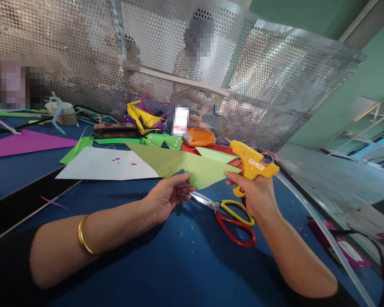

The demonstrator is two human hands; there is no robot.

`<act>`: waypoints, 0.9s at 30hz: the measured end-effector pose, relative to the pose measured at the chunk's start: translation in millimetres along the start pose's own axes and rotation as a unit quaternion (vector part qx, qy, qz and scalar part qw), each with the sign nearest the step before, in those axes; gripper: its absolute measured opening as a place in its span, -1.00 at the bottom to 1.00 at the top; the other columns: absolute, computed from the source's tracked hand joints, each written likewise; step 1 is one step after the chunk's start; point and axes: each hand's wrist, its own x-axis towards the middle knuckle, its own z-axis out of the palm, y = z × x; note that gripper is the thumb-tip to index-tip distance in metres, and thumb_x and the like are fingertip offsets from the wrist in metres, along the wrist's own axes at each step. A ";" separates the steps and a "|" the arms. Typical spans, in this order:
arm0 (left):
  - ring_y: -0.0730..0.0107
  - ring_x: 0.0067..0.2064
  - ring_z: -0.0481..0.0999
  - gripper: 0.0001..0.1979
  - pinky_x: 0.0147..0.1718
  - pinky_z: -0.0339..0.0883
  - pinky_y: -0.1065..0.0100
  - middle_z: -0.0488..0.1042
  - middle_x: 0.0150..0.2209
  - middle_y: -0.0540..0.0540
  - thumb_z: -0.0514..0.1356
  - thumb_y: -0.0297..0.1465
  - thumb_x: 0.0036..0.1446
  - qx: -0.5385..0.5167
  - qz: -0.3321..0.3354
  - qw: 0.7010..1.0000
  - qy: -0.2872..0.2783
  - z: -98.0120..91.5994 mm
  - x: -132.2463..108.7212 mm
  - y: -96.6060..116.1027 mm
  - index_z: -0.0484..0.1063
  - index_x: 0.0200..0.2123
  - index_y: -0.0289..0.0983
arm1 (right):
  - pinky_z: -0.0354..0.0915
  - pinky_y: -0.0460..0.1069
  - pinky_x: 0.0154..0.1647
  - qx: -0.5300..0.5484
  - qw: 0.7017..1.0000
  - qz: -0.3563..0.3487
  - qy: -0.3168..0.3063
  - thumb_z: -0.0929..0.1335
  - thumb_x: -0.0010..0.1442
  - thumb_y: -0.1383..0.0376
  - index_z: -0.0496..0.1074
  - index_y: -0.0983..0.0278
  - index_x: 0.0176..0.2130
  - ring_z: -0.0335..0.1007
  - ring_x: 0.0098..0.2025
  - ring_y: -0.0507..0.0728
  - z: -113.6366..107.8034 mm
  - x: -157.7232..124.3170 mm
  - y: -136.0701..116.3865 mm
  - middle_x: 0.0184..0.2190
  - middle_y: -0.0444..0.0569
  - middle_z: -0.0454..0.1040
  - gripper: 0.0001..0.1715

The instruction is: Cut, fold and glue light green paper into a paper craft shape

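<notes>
My left hand (168, 194), with a gold bangle at the wrist, pinches the near edge of a light green sheet of paper (208, 168) between thumb and fingers. The sheet tapers to a point on the right. My right hand (259, 194) is closed around a yellow glue gun (252, 163), whose nozzle points up and to the left. Its thumb and finger are at the right tip of the green paper; whether they grip it is hard to tell. Below the paper, between my hands, scissors (214, 207) with one yellow and one red handle lie on the blue table (166, 264).
White paper (105, 164) with small pink bits and magenta paper (28, 143) lie left. Farther back are a pencil case (115, 129), yellow paper shapes (144, 117), an orange packet (199, 137) and a lit phone (180, 120). A perforated metal screen (166, 38) stands behind, with people beyond.
</notes>
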 end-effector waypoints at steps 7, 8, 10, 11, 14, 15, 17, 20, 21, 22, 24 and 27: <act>0.35 -0.45 0.60 -0.98 -0.54 0.42 0.45 0.54 -0.53 -0.04 0.27 -0.49 0.08 -0.004 0.016 1.000 -0.012 -1.4 1.3 -1.5 0.48 -0.39 -0.33 | 0.37 -0.05 -0.50 0.000 0.997 -0.067 0.033 0.52 -0.05 0.20 0.46 0.28 -0.31 0.45 -0.45 0.07 -5.0 4.9 -4.9 -0.38 -0.11 0.50 -0.69; 0.35 -0.45 0.60 -0.98 -0.53 0.43 0.45 0.54 -0.53 -0.04 0.26 -0.50 0.09 -0.005 0.024 1.000 -0.014 -1.6 1.8 -1.2 0.48 -0.39 -0.33 | 0.37 -0.04 -0.50 0.010 0.995 -0.092 0.048 0.49 0.02 0.16 0.47 0.28 -0.31 0.46 -0.44 0.08 -6.9 5.6 -7.9 -0.35 -0.08 0.50 -0.72; 0.36 -0.45 0.61 -0.98 -0.53 0.45 0.46 0.55 -0.52 -0.05 0.25 -0.52 0.09 -0.008 0.040 0.999 -0.017 -1.6 3.1 0.2 0.48 -0.39 -0.34 | 0.37 -0.02 -0.50 0.031 0.985 -0.154 0.065 0.42 0.13 0.14 0.48 0.26 -0.32 0.47 -0.42 0.09 -12.1 5.0 -16.1 -0.31 -0.06 0.49 -0.77; 0.36 -0.45 0.61 -0.99 -0.54 0.45 0.46 0.56 -0.50 -0.05 0.25 -0.52 0.10 -0.009 0.047 0.999 -0.018 -1.6 4.0 1.2 0.48 -0.38 -0.35 | 0.37 -0.01 -0.50 0.037 0.979 -0.190 0.064 0.40 0.15 0.15 0.49 0.25 -0.32 0.46 -0.43 0.09 -15.4 3.1 -20.8 -0.32 -0.07 0.47 -0.79; 0.36 -0.43 0.62 -0.99 -0.54 0.46 0.48 0.56 -0.49 -0.06 0.24 -0.52 0.11 -0.011 0.069 0.997 -0.014 -2.0 7.1 4.6 0.48 -0.37 -0.36 | 0.37 0.00 -0.48 0.033 0.963 -0.265 -0.034 0.38 0.19 0.19 0.52 0.20 -0.28 0.43 -0.47 0.05 -25.6 -8.9 -33.8 -0.33 -0.09 0.44 -0.85; 0.34 -0.43 0.62 -0.98 -0.54 0.46 0.48 0.56 -0.50 -0.06 0.25 -0.52 0.11 -0.011 0.076 0.997 -0.013 -2.2 8.0 5.7 0.47 -0.38 -0.36 | 0.36 -0.02 -0.50 0.034 0.961 -0.261 -0.091 0.39 0.19 0.19 0.52 0.17 -0.21 0.43 -0.47 0.05 -28.3 -14.2 -36.9 -0.32 -0.10 0.45 -0.83; 0.31 -0.41 0.63 -0.96 -0.54 0.47 0.47 0.55 -0.52 -0.07 0.24 -0.53 0.10 -0.012 0.087 0.996 -0.015 -2.4 9.0 7.8 0.46 -0.41 -0.35 | 0.39 -0.02 -0.47 0.042 0.951 -0.222 -0.209 0.40 0.19 0.19 0.50 0.12 -0.13 0.46 -0.44 0.06 -30.7 -24.5 -39.7 -0.29 -0.10 0.47 -0.79; 0.32 -0.42 0.63 -0.93 -0.50 0.50 0.45 0.57 -0.52 -0.09 0.22 -0.55 0.12 -0.019 0.102 0.994 -0.024 -1.4 8.2 10.5 0.47 -0.42 -0.36 | 0.43 0.01 -0.37 -0.002 0.939 -0.127 -0.319 0.43 0.16 0.23 0.50 0.12 -0.15 0.49 -0.36 0.10 -25.7 -34.4 -35.5 -0.23 -0.06 0.51 -0.79; 0.34 -0.43 0.62 -0.91 -0.48 0.51 0.45 0.57 -0.51 -0.10 0.20 -0.56 0.13 -0.023 0.106 0.994 -0.027 -0.7 7.6 11.2 0.47 -0.42 -0.37 | 0.43 0.01 -0.35 -0.018 0.938 -0.100 -0.331 0.44 0.15 0.22 0.50 0.13 -0.15 0.49 -0.35 0.11 -22.4 -35.6 -32.3 -0.25 -0.05 0.52 -0.79; 0.35 -0.45 0.62 -0.90 -0.47 0.52 0.44 0.58 -0.51 -0.10 0.19 -0.57 0.13 -0.027 0.109 0.993 -0.028 0.1 6.8 12.0 0.48 -0.42 -0.37 | 0.43 0.01 -0.35 -0.027 0.939 -0.080 -0.335 0.44 0.16 0.18 0.51 0.16 -0.16 0.49 -0.35 0.11 -18.8 -36.0 -28.6 -0.29 -0.05 0.52 -0.78; 0.37 -0.46 0.61 -0.87 -0.45 0.53 0.43 0.59 -0.51 -0.10 0.16 -0.59 0.13 -0.031 0.113 0.993 -0.029 1.5 5.6 13.2 0.48 -0.42 -0.37 | 0.41 0.00 -0.36 -0.027 0.945 -0.055 -0.321 0.41 0.17 0.06 0.51 0.20 -0.18 0.48 -0.37 0.12 -12.2 -34.9 -20.6 -0.36 -0.04 0.52 -0.69; 0.35 -0.45 0.62 -0.86 -0.43 0.53 0.42 0.60 -0.49 -0.13 0.15 -0.58 0.15 -0.029 0.109 0.993 -0.027 3.1 4.9 14.6 0.49 -0.42 -0.37 | 0.40 -0.01 -0.38 -0.052 0.955 -0.035 -0.290 0.37 0.17 -0.04 0.52 0.25 -0.24 0.47 -0.39 0.11 -6.9 -31.9 -11.4 -0.40 -0.03 0.51 -0.58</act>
